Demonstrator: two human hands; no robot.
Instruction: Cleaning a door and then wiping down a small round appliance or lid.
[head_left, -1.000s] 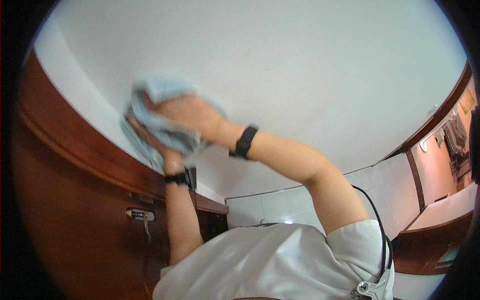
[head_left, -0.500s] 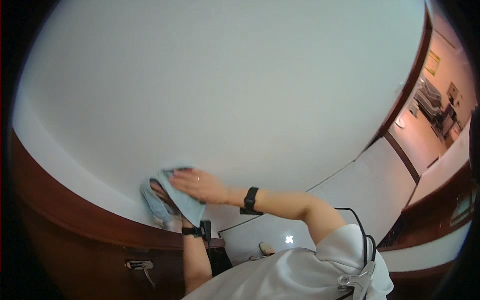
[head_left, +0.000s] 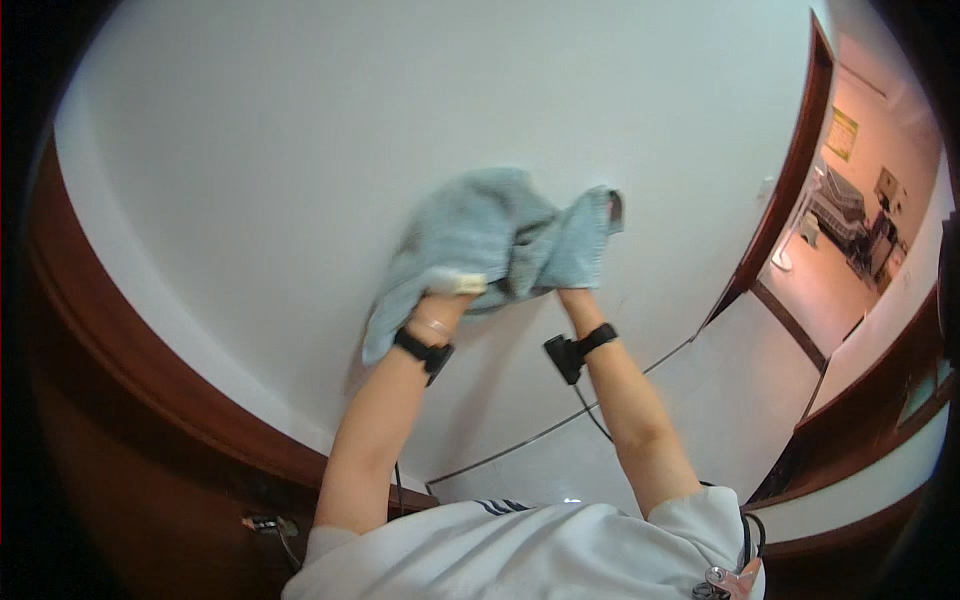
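Observation:
A light blue cloth [head_left: 495, 245] is bunched against the white wall [head_left: 300, 150], held up between both hands. My left hand [head_left: 440, 308] grips its lower left part, and a loose corner hangs down past my wrist. My right hand [head_left: 574, 297] grips the cloth's right end and is almost wholly hidden under the fabric. Each wrist wears a black band, left band [head_left: 422, 350] and right band [head_left: 596, 338], and a small black device [head_left: 563, 358] with a thin cable hangs from the right one.
A dark wooden door frame [head_left: 130, 370] curves along the left, with a metal handle [head_left: 265, 522] low down. At the right, another wooden frame [head_left: 790, 180] borders a doorway into a warmly lit room [head_left: 850, 220]. Pale floor tiles [head_left: 730, 400] lie below.
The cloth and both hands have moved up and right, away from the wooden frame to the middle of the wall. The cloth now hangs stretched between the two hands.

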